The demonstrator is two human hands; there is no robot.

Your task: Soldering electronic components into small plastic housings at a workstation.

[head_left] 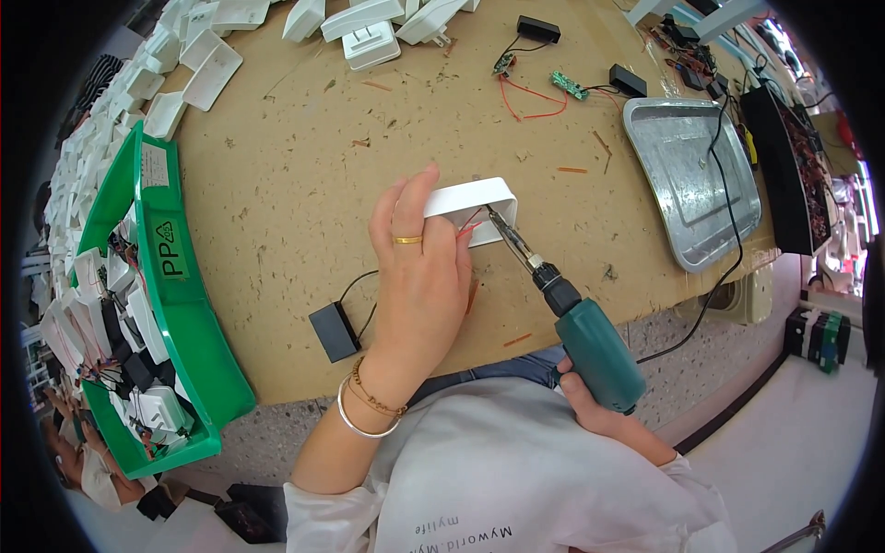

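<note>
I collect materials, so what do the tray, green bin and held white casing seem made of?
Tray: probably metal, from its silvery grey surface and bright glints.
Bin: likely plastic, smooth green with a recycling triangle.
Casing: seemingly plastic, thin-walled, smooth, evenly white.

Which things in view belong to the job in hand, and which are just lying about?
In the job:
white casing, in the left hand
green soldering iron, in the right hand
red wires, at the casing's opening
possibly the black box by the left wrist

Apparently lying about:
metal tray
green circuit board
green bin
</note>
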